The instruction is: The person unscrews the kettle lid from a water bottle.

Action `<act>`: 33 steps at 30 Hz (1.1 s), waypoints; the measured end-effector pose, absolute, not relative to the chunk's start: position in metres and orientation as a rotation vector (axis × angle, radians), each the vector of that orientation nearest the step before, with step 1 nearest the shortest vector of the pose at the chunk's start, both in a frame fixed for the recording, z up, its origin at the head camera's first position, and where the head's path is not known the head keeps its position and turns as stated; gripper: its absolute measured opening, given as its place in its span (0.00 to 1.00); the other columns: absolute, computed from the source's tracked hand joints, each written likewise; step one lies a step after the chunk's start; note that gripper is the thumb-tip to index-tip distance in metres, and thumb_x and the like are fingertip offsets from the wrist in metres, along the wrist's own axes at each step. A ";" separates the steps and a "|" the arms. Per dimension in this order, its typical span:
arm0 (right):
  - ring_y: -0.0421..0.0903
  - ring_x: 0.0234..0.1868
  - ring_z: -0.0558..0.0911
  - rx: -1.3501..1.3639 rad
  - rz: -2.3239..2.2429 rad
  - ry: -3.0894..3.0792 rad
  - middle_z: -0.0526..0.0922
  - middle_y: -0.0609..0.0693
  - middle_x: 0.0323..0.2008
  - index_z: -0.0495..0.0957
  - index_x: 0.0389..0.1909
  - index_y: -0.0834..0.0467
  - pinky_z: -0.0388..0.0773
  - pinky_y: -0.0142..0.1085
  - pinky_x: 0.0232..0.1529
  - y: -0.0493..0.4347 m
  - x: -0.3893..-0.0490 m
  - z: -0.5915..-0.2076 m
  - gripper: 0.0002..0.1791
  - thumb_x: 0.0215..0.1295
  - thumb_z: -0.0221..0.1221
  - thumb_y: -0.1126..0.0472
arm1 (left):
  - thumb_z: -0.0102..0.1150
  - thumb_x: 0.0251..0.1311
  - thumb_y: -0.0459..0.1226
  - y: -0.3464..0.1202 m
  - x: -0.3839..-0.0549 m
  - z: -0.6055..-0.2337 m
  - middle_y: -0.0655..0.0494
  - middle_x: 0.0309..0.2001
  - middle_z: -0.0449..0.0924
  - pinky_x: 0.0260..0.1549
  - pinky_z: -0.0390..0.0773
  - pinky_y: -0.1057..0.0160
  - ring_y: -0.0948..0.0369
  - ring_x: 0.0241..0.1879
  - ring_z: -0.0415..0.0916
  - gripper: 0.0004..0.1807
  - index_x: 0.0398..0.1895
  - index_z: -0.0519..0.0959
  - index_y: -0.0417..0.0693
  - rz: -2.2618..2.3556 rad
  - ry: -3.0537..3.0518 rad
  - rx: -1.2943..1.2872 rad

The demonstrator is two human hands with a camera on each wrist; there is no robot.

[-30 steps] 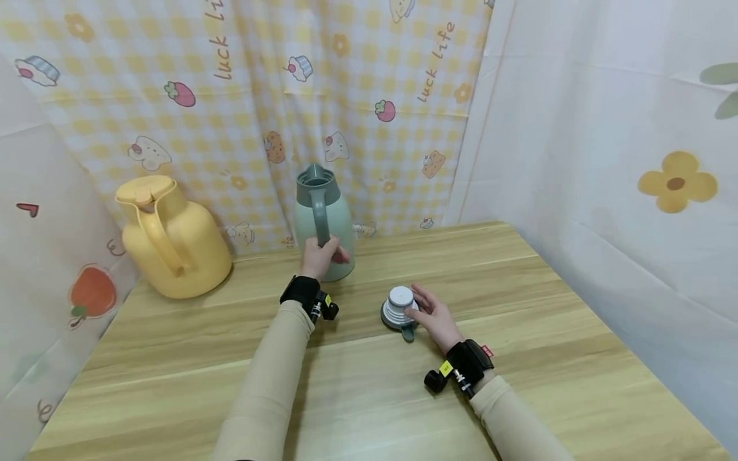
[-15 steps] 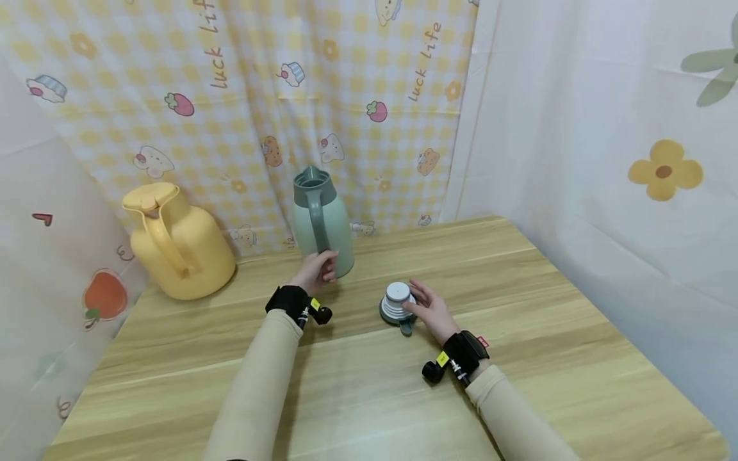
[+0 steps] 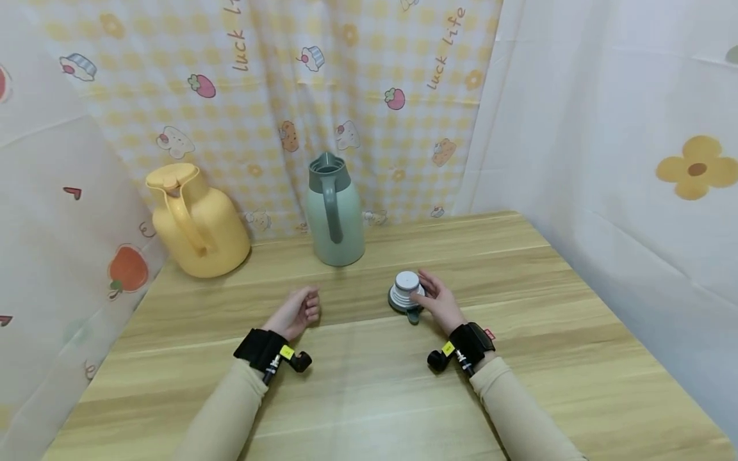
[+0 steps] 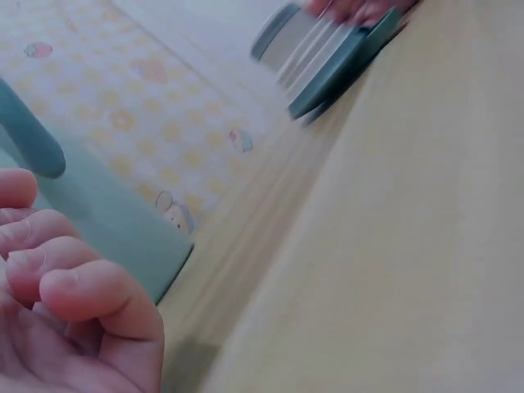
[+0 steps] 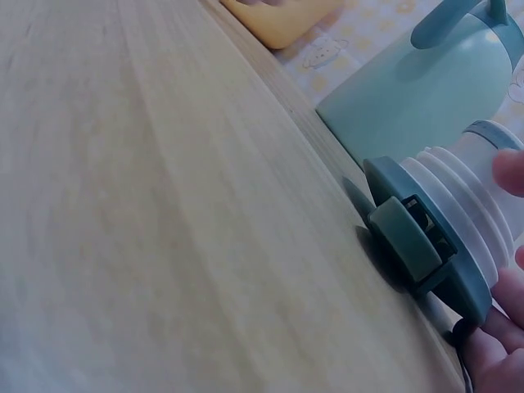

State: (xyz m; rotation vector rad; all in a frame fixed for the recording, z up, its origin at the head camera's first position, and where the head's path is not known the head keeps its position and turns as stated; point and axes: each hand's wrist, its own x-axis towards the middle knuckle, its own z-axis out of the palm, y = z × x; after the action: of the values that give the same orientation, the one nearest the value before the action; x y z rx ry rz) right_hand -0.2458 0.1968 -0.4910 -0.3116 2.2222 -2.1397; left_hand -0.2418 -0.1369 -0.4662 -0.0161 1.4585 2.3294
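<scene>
Stopper (image 3: 403,292) between the hands (image 3: 293,314) (image 3: 444,308)

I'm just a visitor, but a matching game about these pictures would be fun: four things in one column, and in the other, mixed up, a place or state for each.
Column one
1. Yellow jug
2. Green jug
3. Stopper
4. Left hand

Column two
A. Between the thumb and fingers of the right hand, white part upward
B. Holding nothing, fingers loosely curled
C. Standing upright, mouth uncovered
D. Farthest left of the four in the head view

Right pairs: 1-D, 2-C, 3-A, 4-B
</scene>
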 end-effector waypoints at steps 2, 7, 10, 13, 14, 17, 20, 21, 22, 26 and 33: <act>0.58 0.70 0.60 -0.310 -2.147 2.214 0.62 0.68 0.67 0.54 0.72 0.68 0.53 0.45 0.69 0.197 -0.245 -0.491 0.39 0.62 0.61 0.72 | 0.41 0.74 0.36 -0.139 -0.234 -0.470 0.61 0.19 0.57 0.19 0.59 0.68 0.66 0.17 0.56 0.19 0.20 0.62 0.49 2.329 1.458 0.015; 0.60 0.71 0.58 -0.302 -2.092 2.259 0.60 0.69 0.68 0.54 0.71 0.71 0.51 0.47 0.70 0.201 -0.231 -0.472 0.39 0.61 0.61 0.72 | 0.41 0.74 0.34 -0.137 -0.232 -0.481 0.60 0.20 0.58 0.23 0.60 0.67 0.65 0.19 0.57 0.18 0.21 0.62 0.49 2.388 1.426 0.048; 0.62 0.70 0.58 -0.258 -2.028 2.364 0.59 0.68 0.69 0.55 0.71 0.70 0.53 0.50 0.69 0.208 -0.220 -0.463 0.38 0.63 0.61 0.68 | 0.40 0.74 0.33 -0.136 -0.235 -0.485 0.58 0.21 0.58 0.25 0.61 0.66 0.64 0.21 0.58 0.18 0.21 0.61 0.49 2.441 1.393 0.053; 0.63 0.69 0.61 -0.307 -1.834 2.613 0.62 0.66 0.68 0.60 0.69 0.68 0.57 0.54 0.67 0.217 -0.209 -0.460 0.36 0.63 0.63 0.64 | 0.40 0.74 0.33 -0.135 -0.234 -0.486 0.58 0.22 0.58 0.28 0.61 0.65 0.62 0.23 0.58 0.17 0.22 0.61 0.49 2.463 1.385 0.075; 0.63 0.68 0.62 -0.366 -1.719 2.719 0.63 0.66 0.68 0.62 0.68 0.68 0.58 0.55 0.65 0.218 -0.204 -0.459 0.35 0.63 0.63 0.63 | 0.40 0.74 0.33 -0.136 -0.234 -0.485 0.58 0.22 0.59 0.28 0.61 0.65 0.62 0.23 0.59 0.17 0.22 0.62 0.49 2.464 1.389 0.068; 0.64 0.66 0.64 -0.606 -1.284 2.977 0.64 0.66 0.67 0.67 0.65 0.67 0.60 0.58 0.63 0.212 -0.186 -0.454 0.34 0.60 0.66 0.58 | 0.40 0.74 0.33 -0.139 -0.234 -0.482 0.58 0.23 0.59 0.29 0.63 0.65 0.62 0.24 0.60 0.16 0.23 0.62 0.48 2.454 1.408 0.075; 0.64 0.65 0.66 -0.822 -0.898 3.062 0.65 0.67 0.66 0.71 0.62 0.65 0.62 0.57 0.62 0.198 -0.172 -0.447 0.36 0.57 0.68 0.52 | 0.40 0.74 0.33 -0.145 -0.235 -0.479 0.57 0.23 0.60 0.29 0.65 0.64 0.61 0.24 0.61 0.16 0.23 0.62 0.48 2.458 1.436 0.062; 0.64 0.65 0.66 -0.857 -0.808 3.059 0.65 0.67 0.66 0.71 0.63 0.65 0.63 0.57 0.62 0.194 -0.169 -0.446 0.37 0.56 0.68 0.50 | 0.41 0.74 0.33 -0.145 -0.235 -0.478 0.57 0.23 0.60 0.29 0.65 0.64 0.61 0.24 0.61 0.16 0.23 0.62 0.48 2.460 1.446 0.062; 0.65 0.65 0.66 -0.886 -0.733 3.060 0.66 0.67 0.65 0.71 0.63 0.65 0.63 0.56 0.62 0.191 -0.167 -0.446 0.38 0.55 0.69 0.49 | 0.41 0.74 0.33 -0.146 -0.235 -0.478 0.57 0.23 0.60 0.29 0.65 0.64 0.61 0.24 0.61 0.16 0.23 0.62 0.47 2.460 1.451 0.066; 0.64 0.63 0.68 -0.866 -0.597 3.056 0.69 0.68 0.63 0.71 0.62 0.67 0.64 0.54 0.63 0.185 -0.164 -0.447 0.38 0.56 0.68 0.48 | 0.42 0.74 0.33 -0.144 -0.235 -0.480 0.56 0.24 0.60 0.30 0.65 0.63 0.60 0.25 0.61 0.17 0.22 0.64 0.47 2.456 1.446 0.081; 0.62 0.66 0.66 -0.803 -0.516 2.933 0.67 0.66 0.65 0.68 0.64 0.70 0.60 0.51 0.65 0.180 -0.164 -0.446 0.40 0.58 0.65 0.47 | 0.41 0.74 0.33 -0.142 -0.235 -0.481 0.56 0.23 0.60 0.30 0.66 0.64 0.60 0.25 0.62 0.18 0.20 0.63 0.46 2.446 1.471 0.097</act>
State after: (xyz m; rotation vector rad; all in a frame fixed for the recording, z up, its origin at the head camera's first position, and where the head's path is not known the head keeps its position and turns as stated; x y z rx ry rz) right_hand -0.1641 0.1804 -0.4459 -0.8029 2.9325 -0.5156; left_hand -0.2355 -0.1422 -0.4809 0.0970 1.4713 2.4460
